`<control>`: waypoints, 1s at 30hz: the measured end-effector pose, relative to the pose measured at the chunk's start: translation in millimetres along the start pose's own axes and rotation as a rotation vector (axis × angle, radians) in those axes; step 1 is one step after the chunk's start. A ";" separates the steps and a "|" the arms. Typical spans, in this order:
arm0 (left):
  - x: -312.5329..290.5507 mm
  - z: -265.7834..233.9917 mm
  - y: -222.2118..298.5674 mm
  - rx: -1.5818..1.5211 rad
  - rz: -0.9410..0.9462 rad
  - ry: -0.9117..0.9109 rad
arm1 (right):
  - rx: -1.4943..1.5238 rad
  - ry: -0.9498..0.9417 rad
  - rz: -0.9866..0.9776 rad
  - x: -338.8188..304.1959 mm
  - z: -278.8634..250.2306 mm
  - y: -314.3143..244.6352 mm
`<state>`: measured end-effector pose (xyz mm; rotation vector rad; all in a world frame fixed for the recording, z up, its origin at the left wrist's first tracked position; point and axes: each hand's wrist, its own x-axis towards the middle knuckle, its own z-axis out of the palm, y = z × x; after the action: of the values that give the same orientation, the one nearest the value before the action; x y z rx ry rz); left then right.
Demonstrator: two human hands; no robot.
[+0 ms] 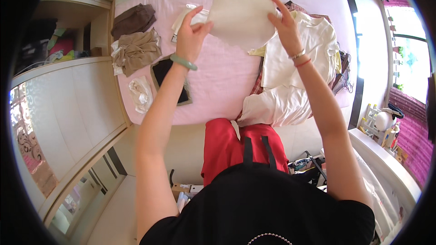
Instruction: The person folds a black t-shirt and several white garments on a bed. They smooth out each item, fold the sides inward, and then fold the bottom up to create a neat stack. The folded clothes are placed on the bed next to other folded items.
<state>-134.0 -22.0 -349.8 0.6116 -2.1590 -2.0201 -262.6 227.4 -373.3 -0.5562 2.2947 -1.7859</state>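
A cream-white sleeveless garment (pixel 240 13) spreads between my hands, above the pink bed sheet. My left hand (pixel 190 38) is at the garment's left edge, thumb touching it and index finger raised. At the right edge my right hand (pixel 287 27) grips it with thumb and index finger; the other fingers are partly hidden. A small white folded piece (pixel 181 20) lies behind my left hand. Below that wrist is a dark, flat item with a pale border (pixel 170 79). Beside my right forearm, a white shirt (pixel 288 59) rests on a pile of clothes.
A pink-sheeted bed (pixel 218 86) stands before me. Along its left side lie a brown folded garment (pixel 134 20), a tan one (pixel 138 52) and a crumpled white cloth (pixel 141 93). A pale pink garment (pixel 277 106) lies at the near edge. A cabinet (pixel 72 90) borders the left.
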 end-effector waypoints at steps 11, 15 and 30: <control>-157.8 49.8 -333.4 0.107 -0.549 0.046 | -0.175 -0.217 0.641 -205.3 86.1 242.2; -175.5 49.5 -352.8 0.059 -0.588 0.033 | -0.119 -0.278 0.686 -208.7 85.3 247.2; -71.9 61.7 -334.6 0.248 -0.545 0.198 | -0.676 -0.260 0.754 -87.1 112.5 242.3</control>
<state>-21.3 53.2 -670.1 1.5057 -2.3121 -1.7988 -185.7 212.0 -643.1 0.0317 2.4032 -0.5634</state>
